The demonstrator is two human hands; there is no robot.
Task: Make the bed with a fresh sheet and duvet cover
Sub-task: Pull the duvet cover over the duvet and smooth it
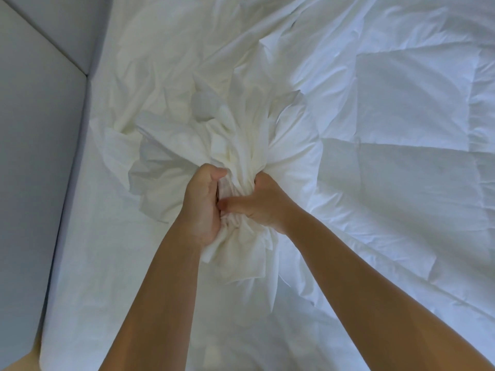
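Sheet point(80, 277) covers mattress beside grey panel point(32, 156) | quilted duvet point(401, 170) lies right | cream cover point(241, 124) bunched mid-bed, overlapping duvet edge | left hand point(201, 207) and right hand point(263, 204), touching, both clench cover's gathered fabric.

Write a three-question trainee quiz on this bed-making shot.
1. True or false: the left hand and the right hand both grip the bunched white fabric.
2. The quilted duvet lies: A) right of the hands, B) left of the hands, C) on the floor.
3. Fill the gap: the padded panel at the left edge is ___ in colour.

Key: 1 true; 2 A; 3 grey.
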